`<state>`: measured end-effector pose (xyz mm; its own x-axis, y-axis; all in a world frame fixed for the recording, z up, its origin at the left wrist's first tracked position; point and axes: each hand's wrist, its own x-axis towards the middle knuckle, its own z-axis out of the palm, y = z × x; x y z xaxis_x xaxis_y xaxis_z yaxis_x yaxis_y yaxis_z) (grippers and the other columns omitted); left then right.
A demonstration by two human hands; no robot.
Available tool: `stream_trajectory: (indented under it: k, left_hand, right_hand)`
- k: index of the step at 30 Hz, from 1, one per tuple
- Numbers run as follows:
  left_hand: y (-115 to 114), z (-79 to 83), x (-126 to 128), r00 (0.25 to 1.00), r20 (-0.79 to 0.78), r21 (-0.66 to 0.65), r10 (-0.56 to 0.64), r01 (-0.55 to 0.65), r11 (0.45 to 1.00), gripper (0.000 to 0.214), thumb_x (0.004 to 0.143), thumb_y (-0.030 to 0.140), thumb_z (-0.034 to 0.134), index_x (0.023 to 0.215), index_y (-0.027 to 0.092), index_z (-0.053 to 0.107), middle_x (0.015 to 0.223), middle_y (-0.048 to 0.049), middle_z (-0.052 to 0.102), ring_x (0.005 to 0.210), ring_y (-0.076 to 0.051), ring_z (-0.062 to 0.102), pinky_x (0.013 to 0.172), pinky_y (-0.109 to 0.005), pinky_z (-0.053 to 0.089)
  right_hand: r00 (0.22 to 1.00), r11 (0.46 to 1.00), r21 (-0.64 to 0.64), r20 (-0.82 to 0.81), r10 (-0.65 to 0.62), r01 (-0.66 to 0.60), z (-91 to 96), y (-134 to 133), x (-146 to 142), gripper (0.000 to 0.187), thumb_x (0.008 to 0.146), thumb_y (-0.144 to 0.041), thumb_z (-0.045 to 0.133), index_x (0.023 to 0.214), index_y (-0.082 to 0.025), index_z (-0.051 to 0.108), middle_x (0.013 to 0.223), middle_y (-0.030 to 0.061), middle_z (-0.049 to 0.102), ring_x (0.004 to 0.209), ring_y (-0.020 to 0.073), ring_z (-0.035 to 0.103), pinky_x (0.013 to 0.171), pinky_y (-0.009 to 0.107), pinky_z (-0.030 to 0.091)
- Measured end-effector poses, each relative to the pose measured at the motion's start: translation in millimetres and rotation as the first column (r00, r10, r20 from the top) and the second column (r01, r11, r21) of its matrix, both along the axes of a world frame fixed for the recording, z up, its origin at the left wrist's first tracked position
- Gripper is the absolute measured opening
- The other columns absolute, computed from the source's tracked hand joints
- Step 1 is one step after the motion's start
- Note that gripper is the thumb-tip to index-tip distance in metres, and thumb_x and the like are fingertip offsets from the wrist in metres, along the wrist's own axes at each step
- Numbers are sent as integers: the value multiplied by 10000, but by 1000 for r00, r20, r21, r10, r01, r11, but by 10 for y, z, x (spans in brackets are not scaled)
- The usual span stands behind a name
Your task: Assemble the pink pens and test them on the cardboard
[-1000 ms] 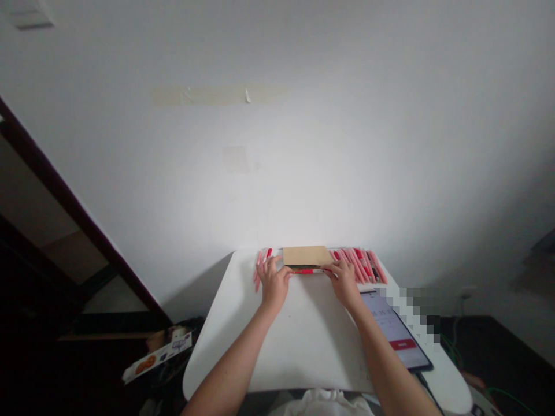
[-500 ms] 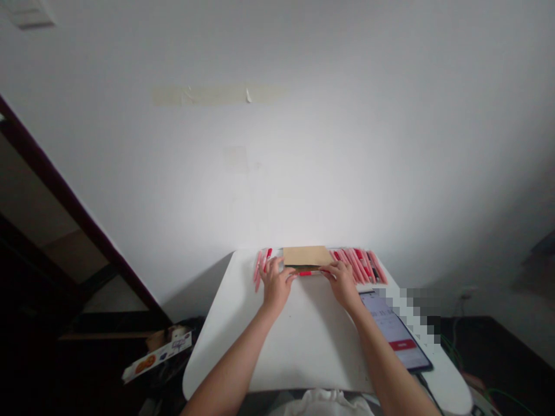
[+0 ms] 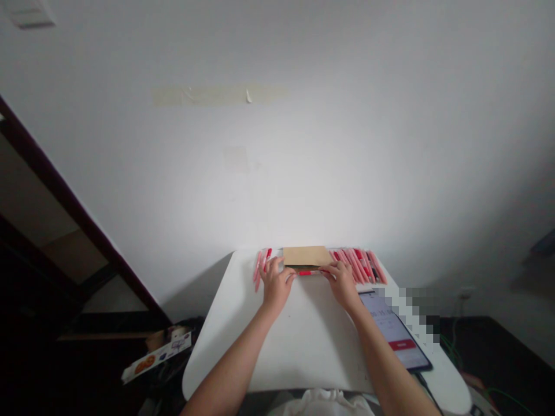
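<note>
A red-and-white pen lies crosswise between my hands, just in front of a brown paper envelope. The fingers of my left hand are closed on the pen's left end. My right hand pinches its right end. The envelope's near edge gapes a little, showing a dark gap above the pen. Just left of my left hand are a few pink and red pens. Several more pink and red pens lie side by side to the right of the envelope.
A white table stands against a pale wall. On its right side lies a tablet or large phone with a lit screen and a cable at its near end. A printed white box sits low at the left, beyond the table.
The pen sits very slightly higher, closer to the envelope's near edge. Both hands stay almost where they were.
</note>
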<state>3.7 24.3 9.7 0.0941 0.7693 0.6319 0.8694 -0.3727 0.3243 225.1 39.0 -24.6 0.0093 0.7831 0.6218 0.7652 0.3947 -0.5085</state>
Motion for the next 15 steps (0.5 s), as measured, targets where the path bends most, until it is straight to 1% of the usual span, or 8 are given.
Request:
stream_trajectory:
  k: [5,10,15]
  left_hand:
    - [-12,-9,13,1000,7,-22,-15,16,1000,71,809,249,707,843,296,749,1260,-63,596,1275,-286,487,1146,-643,226]
    - [-16,-2,12,1000,17,-34,-22,23,999,68,817,245,699,835,287,749,1262,-61,589,1285,-282,478,1158,-648,190]
    - [-11,3,4,999,24,-30,-30,31,999,61,817,254,700,831,286,749,1252,-61,596,1269,-279,489,1164,-638,187]
  right_hand:
    - [1000,1000,13,-18,21,-21,-11,9,-14,276,945,-318,509,948,-273,781,941,96,641,968,266,523,891,436,430]
    - [999,999,40,-28,31,-30,-14,10,-28,303,957,-351,495,928,-267,784,920,100,638,941,263,520,881,438,428]
    - [999,999,21,-33,37,-36,2,-4,-27,297,955,-345,498,938,-267,784,939,104,639,948,266,520,889,439,428]
